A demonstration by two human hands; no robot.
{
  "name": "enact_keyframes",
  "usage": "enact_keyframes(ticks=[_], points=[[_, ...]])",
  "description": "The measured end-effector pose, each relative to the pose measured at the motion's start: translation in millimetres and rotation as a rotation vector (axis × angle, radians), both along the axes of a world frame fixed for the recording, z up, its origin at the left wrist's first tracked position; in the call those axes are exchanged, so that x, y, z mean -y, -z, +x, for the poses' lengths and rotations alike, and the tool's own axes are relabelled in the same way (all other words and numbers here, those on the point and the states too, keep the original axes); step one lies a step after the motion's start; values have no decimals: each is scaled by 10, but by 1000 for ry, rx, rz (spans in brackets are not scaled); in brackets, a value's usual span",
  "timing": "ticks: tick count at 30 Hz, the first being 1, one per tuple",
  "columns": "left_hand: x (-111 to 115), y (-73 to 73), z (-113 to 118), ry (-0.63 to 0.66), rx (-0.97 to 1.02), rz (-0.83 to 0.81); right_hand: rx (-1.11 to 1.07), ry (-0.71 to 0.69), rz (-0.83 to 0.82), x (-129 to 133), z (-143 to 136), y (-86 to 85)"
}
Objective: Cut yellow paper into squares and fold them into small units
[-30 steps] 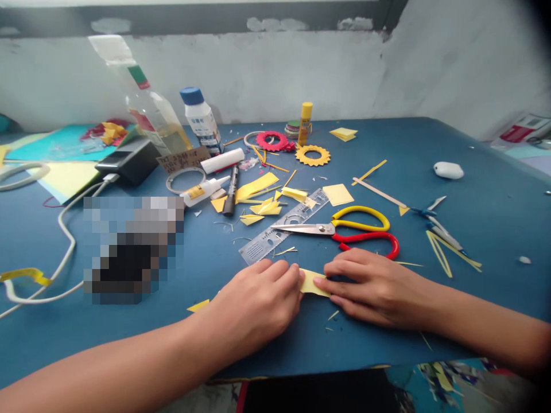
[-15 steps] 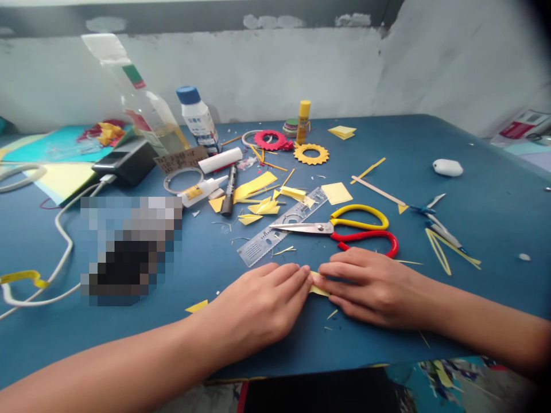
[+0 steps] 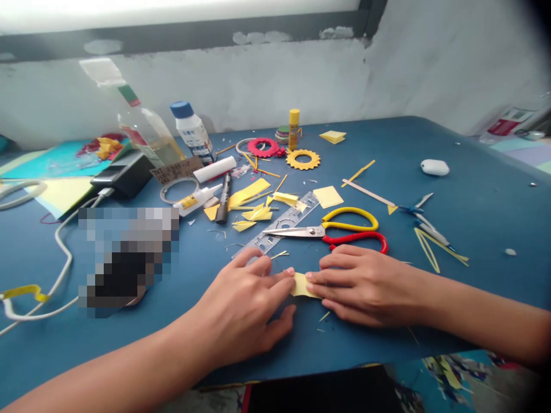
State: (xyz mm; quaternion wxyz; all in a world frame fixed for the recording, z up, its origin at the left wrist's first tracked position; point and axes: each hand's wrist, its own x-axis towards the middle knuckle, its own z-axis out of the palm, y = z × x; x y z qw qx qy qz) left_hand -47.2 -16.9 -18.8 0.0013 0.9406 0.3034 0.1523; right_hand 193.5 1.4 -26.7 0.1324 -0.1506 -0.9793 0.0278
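Note:
A small piece of yellow paper (image 3: 300,285) lies on the blue table between my hands, its right part covered by fingers. My right hand (image 3: 365,287) holds it down, its fingers bent over the paper with tips pressed on top. My left hand (image 3: 253,301) is open, thumb apart, with its fingertips touching the paper's left edge. Just beyond the hands lie scissors (image 3: 318,231) with one yellow and one red handle, blades over a clear plastic ruler (image 3: 297,213). The near end of the ruler is partly behind my left hand.
Yellow paper scraps (image 3: 258,212), a black marker (image 3: 222,199) and a glue bottle (image 3: 196,199) lie beyond. Farther back stand a glue stick (image 3: 293,131), a blue-capped bottle (image 3: 192,132) and a tilted clear bottle (image 3: 146,132). A white cable (image 3: 64,244) runs at left; a white case (image 3: 434,167) lies right.
My left hand has spread its fingers and drawn back a little to the left, so more of the yellow paper shows. My right hand stays on the paper. The camera view has tilted up slightly.

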Motion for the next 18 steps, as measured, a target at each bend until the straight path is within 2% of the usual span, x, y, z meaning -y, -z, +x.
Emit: enact_keyframes(ticks=[6, 13, 18], points=[[-28, 20, -63, -32, -3, 36, -83, 79, -42, 83, 131, 17], [-81, 52, -29, 97, 6, 205, -177, 200, -139, 65, -113, 29], [-24, 70, 7, 84, 59, 216, -208, 6, -59, -199, -112, 2]])
